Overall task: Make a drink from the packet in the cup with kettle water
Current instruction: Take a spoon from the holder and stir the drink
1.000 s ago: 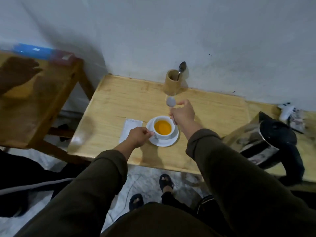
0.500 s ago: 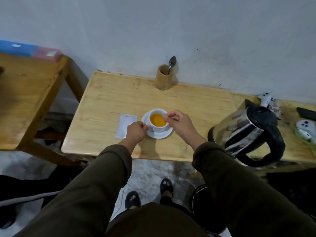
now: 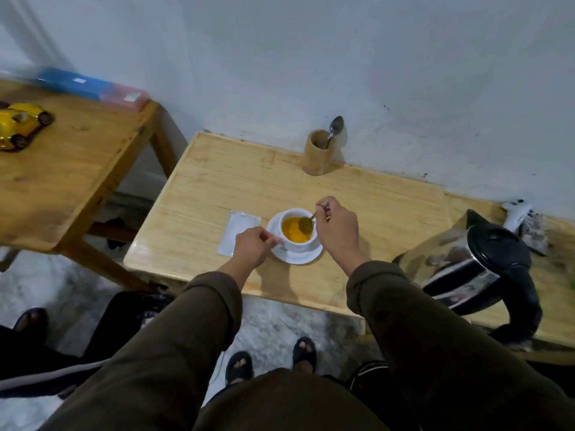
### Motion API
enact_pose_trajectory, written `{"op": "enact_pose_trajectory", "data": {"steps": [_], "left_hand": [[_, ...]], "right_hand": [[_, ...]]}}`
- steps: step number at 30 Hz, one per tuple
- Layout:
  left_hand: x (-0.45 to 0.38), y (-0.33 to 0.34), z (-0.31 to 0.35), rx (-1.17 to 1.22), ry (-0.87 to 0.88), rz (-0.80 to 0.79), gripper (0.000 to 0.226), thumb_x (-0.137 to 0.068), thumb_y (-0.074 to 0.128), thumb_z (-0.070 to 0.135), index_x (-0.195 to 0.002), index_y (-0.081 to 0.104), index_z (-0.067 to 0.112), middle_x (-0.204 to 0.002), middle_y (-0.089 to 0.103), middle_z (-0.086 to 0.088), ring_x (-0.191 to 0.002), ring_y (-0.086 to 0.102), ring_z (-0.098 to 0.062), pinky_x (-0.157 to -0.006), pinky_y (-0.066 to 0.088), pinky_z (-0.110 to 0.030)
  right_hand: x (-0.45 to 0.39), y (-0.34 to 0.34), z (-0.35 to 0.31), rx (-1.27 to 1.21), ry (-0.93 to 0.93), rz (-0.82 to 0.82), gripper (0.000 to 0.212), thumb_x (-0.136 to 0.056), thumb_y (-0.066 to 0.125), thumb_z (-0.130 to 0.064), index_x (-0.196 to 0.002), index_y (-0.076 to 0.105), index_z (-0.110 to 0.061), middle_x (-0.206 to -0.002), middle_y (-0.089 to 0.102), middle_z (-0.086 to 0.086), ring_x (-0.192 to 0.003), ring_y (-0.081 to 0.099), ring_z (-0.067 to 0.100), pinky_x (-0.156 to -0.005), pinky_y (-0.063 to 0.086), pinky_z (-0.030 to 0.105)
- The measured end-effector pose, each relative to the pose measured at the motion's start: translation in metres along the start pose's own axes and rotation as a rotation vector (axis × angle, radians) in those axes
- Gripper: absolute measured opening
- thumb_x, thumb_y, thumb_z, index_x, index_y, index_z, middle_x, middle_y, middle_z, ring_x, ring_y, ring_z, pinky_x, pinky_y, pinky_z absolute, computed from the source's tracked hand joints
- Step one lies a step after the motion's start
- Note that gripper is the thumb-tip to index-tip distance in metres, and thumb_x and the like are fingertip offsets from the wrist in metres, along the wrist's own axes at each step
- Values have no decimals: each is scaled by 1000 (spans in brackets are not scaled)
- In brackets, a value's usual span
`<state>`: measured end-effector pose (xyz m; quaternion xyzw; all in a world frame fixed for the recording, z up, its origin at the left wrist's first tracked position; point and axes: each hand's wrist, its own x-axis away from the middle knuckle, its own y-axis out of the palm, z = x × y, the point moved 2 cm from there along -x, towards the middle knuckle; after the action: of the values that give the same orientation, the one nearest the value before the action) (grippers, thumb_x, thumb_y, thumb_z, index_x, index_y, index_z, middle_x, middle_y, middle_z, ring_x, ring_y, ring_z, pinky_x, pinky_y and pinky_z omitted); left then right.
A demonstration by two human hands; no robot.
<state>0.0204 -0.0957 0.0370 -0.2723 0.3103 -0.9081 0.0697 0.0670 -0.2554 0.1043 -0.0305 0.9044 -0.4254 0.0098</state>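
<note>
Packet (image 3: 238, 233) flat on surface (image 3: 367, 213), left of saucer (image 3: 295, 258). Left hand (image 3: 251, 246) fingers pinching cup (image 3: 298, 230) handle. Right hand (image 3: 337, 227) fingers pinching spoon (image 3: 306, 223), bowl dipped leftward into orange drink. Kettle (image 3: 479, 262) far right.

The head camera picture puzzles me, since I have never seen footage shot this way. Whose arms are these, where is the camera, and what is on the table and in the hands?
There is no machine here. A person wears a wide-angle camera on the head, so you look forward and down along their own two sleeved arms; their feet show below. On the light wooden table stands a white cup of orange drink on a white saucer. The right hand holds a spoon whose bowl dips into the drink. The left hand is at the cup's near-left side, apparently steadying it. A white packet lies flat left of the saucer. A steel kettle stands to the right, and a wooden holder with another spoon stands by the wall.
</note>
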Motion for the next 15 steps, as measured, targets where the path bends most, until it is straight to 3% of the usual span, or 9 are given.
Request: {"op": "enact_pose_trajectory", "data": {"steps": [5,10,15], "left_hand": [[0,2,0,-15,-27,26,37,-85,64,41,-102,69,9,-109,71,-10,-103,63,-26,-81,41,-28],[-1,2,0,-15,-44,46,38,-83,65,43,-102,69,10,-108,71,-8,-102,63,-24,-76,37,-25],[1,4,0,23,-62,74,35,-83,66,39,-103,68,10,-109,71,-9,-104,62,-25,-80,39,-25]], "right_hand": [[-9,5,-1,17,-56,-91,26,-97,43,-25,-105,66,-15,-101,73,7,-94,64,25,-78,48,31],[-14,5,-1,-76,-44,-201,23,-95,47,-23,-98,68,-14,-95,75,7,-93,66,24,-86,52,38],[-18,0,1,-92,-64,-267,23,-95,46,-19,-91,67,-11,-83,72,5,-85,65,24,-79,50,35]]}}
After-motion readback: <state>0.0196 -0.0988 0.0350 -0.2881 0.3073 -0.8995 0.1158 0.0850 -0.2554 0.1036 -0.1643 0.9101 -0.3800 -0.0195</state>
